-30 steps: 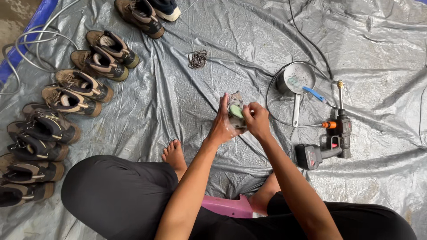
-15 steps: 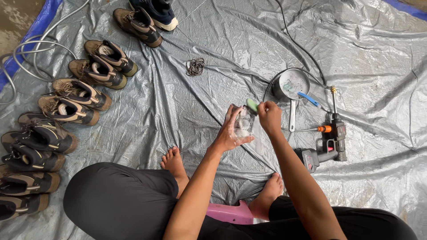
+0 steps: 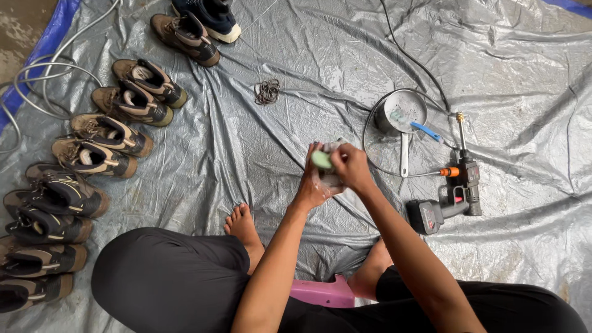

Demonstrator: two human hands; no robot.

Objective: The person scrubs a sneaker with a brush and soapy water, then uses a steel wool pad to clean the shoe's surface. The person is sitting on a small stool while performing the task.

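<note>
My left hand [image 3: 311, 185] is closed around a small clear jar [image 3: 333, 180], held upright in front of my knees. My right hand [image 3: 350, 165] grips the jar's pale green lid [image 3: 321, 160] on top of it. Both hands meet over the grey plastic tarp [image 3: 277, 135]. What is inside the jar is hidden by my fingers.
A row of several brown and black boots [image 3: 102, 132] lines the left side. A metal saucepan [image 3: 401, 112] with a blue-handled brush [image 3: 427, 131], a cordless spray gun [image 3: 453, 191] and a hose lie at right. A bundle of laces [image 3: 267, 91] lies ahead. I sit on a pink stool [image 3: 324, 293].
My right hand lifted the green lid off toward the pan, then brought it back down onto the jar. My left hand kept hold of the jar.
</note>
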